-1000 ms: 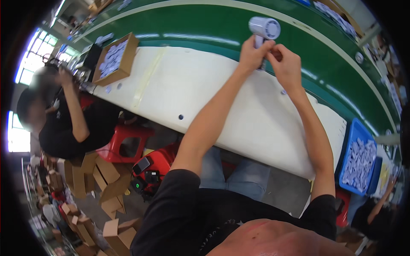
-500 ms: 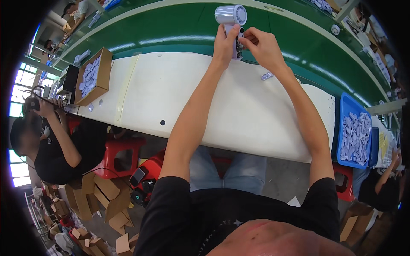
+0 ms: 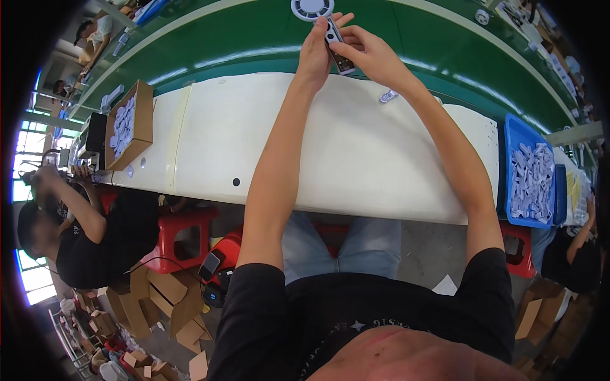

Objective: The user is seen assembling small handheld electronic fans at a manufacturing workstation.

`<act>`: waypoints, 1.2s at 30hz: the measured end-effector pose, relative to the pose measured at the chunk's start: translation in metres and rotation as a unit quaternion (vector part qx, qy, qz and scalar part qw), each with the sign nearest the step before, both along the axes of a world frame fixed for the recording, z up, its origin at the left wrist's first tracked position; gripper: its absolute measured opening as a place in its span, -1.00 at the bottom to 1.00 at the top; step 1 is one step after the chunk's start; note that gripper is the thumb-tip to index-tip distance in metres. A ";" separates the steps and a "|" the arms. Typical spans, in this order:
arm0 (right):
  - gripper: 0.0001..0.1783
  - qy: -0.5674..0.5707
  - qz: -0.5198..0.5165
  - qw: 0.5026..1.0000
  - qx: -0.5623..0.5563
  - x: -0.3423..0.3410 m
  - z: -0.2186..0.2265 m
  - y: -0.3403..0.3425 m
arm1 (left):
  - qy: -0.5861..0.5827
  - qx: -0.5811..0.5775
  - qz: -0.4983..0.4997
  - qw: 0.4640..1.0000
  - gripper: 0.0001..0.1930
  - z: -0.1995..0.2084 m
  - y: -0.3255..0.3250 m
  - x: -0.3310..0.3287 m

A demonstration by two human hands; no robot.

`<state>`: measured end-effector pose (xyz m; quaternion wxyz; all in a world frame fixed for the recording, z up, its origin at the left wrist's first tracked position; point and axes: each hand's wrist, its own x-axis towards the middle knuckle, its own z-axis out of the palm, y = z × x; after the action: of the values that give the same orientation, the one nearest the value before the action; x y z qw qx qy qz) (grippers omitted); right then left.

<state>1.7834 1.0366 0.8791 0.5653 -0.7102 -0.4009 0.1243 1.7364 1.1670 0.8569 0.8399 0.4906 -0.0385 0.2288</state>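
My left hand (image 3: 314, 56) is closed around a pale handheld fan (image 3: 312, 9) above the far edge of the white work surface. The fan's round grille faces me, and the top of its head is cut off by the picture's edge. Its handle (image 3: 344, 62) is uncovered at the front, with dark circuitry showing inside. My right hand (image 3: 376, 58) has its thumb on the handle and its fingers curled beside it. Close to my right wrist, a small pale plastic part (image 3: 388, 96) lies on the white surface (image 3: 362, 152).
A cardboard box (image 3: 143, 130) of pale parts stands at the left, and a blue bin (image 3: 510, 190) full of similar parts at the right. Green conveyor (image 3: 241, 44) runs beyond the white surface. Co-workers sit on both sides; a red stool (image 3: 181, 235) is at the left.
The fan has moved up and left and been turned, so its grille and uncovered handle now face me. My right thumb has come onto the handle.
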 end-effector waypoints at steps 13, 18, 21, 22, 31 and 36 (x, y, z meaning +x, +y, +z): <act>-0.46 -0.200 -0.074 0.976 -0.054 0.006 0.006 -0.052 | -0.083 0.026 -0.082 0.993 -0.50 0.002 -0.017 0.004; -0.47 -0.047 -0.076 0.996 -0.003 -0.008 0.001 -0.075 | -0.021 0.010 -0.042 0.999 -0.42 0.009 -0.056 -0.001; -0.49 0.051 -0.040 0.997 0.030 -0.014 0.004 -0.085 | -0.005 -0.012 -0.024 1.000 -0.48 0.021 -0.074 -0.008; -0.50 0.117 -0.007 0.992 0.050 -0.014 0.007 -0.090 | 0.002 -0.021 -0.012 1.000 -0.52 0.021 -0.078 -0.008; -0.60 0.018 -0.085 0.996 0.021 0.006 -0.008 -0.106 | 0.020 -0.013 -0.028 0.999 -0.28 -0.001 -0.092 0.014; -0.63 -0.235 -0.127 0.964 0.011 0.005 -0.002 -0.111 | 0.017 0.080 0.037 0.996 -0.27 -0.016 -0.094 0.024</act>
<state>1.7885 0.9261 0.8770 0.4743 -0.7580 -0.4303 -0.1237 1.7602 1.0728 0.8409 0.7895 0.5613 -0.0241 0.2471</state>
